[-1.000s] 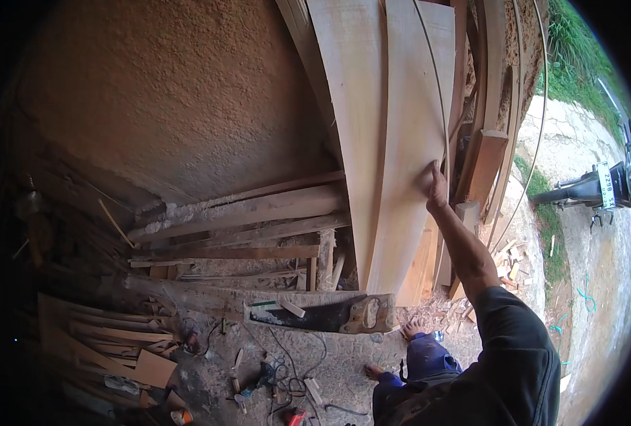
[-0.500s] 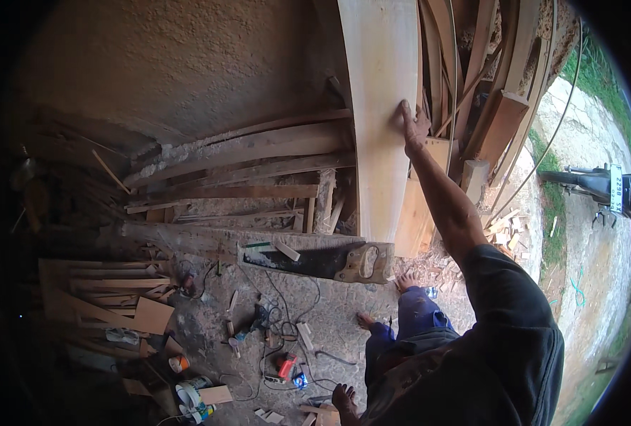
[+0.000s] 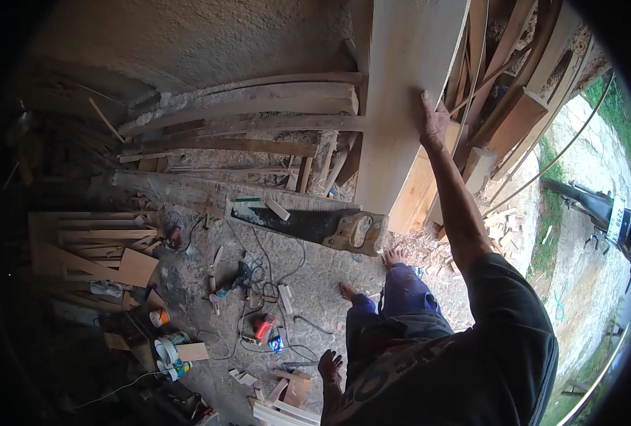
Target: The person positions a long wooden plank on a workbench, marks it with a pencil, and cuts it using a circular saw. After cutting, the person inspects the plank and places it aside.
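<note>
Right hand [image 3: 434, 128], its fingers clamped on a board [image 3: 405, 78] at the edge, steadies best with thumb flat; left hand [image 3: 329, 365] hangs, fingers apart.

The rough grey floor [image 3: 322, 285] holds a red power tool [image 3: 263, 326], tangled dark cables [image 3: 268, 288] and pale wooden offcuts [image 3: 285, 299], while a dusty wooden plank [image 3: 187, 190] carries a wooden-handled handsaw [image 3: 312, 226].

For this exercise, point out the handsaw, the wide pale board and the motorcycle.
Handsaw [image 3: 309, 225]: head view, dark blade.
Wide pale board [image 3: 399, 92]: head view, broad face.
Motorcycle [image 3: 594, 205]: head view, dark bodywork.
</note>
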`<action>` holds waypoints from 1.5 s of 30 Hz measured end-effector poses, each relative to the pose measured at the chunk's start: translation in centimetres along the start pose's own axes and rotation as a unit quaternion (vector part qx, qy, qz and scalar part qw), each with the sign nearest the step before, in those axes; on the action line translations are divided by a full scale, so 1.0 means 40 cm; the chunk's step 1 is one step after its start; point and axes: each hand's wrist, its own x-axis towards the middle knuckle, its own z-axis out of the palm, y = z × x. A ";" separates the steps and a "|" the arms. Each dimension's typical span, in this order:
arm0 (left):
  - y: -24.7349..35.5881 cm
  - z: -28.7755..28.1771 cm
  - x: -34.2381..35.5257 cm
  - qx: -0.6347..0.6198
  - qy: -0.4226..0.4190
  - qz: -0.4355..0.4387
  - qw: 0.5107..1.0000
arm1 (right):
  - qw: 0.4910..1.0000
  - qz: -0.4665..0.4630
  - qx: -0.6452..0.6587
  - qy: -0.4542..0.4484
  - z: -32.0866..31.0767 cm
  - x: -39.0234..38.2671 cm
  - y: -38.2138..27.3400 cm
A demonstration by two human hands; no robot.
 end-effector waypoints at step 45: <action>1.318 0.098 0.692 -0.377 -0.026 0.142 0.915 | 0.562 0.020 -0.665 -0.492 0.027 -0.663 -0.163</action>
